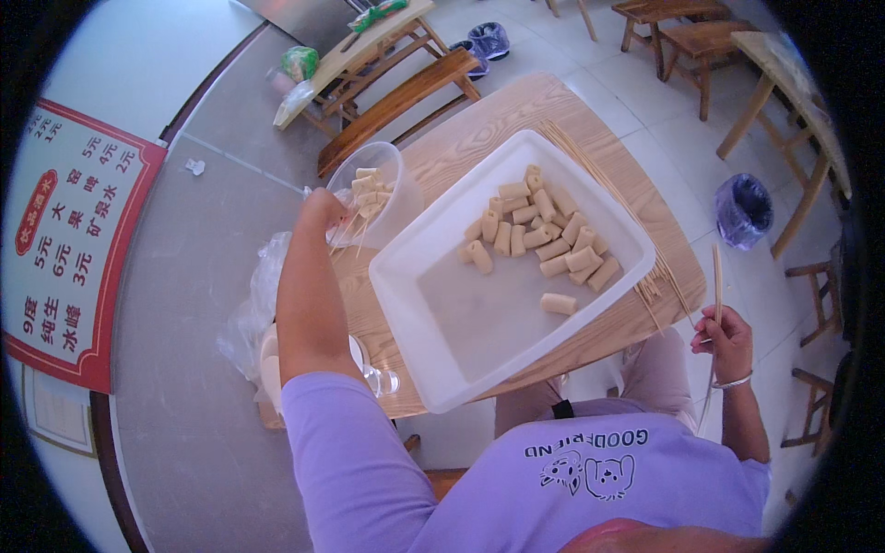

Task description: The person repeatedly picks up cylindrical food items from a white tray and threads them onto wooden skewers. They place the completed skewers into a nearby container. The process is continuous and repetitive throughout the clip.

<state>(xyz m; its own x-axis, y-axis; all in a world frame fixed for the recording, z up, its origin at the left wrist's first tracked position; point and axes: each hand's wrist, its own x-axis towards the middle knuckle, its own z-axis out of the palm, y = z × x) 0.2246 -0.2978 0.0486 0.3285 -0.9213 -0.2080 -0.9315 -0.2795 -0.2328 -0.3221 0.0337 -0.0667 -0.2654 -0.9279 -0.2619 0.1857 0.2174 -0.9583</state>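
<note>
My left hand [330, 207] is at the near side of a translucent plastic tub [404, 186]; skewered food pieces [370, 186] stand in the tub with thin sticks poking out below. The fingers are partly hidden, so their grip cannot be made out. My right hand [726, 342] holds several thin wooden skewers [718, 283] upright, off the table's right edge. Between the hands lies a white plastic tray [415, 345] with many short beige tube-shaped food pieces [518, 238], heaped mostly at its far right. More wooden skewers [608, 183] lie along the tray's right side.
The wooden table [470, 131] carries the tray and tub. Clear plastic bags [266, 297] and a clear cup [380, 380] are at the left. Beyond stands a wooden bench [408, 104]. A lined waste bin [743, 211] stands on the floor at right.
</note>
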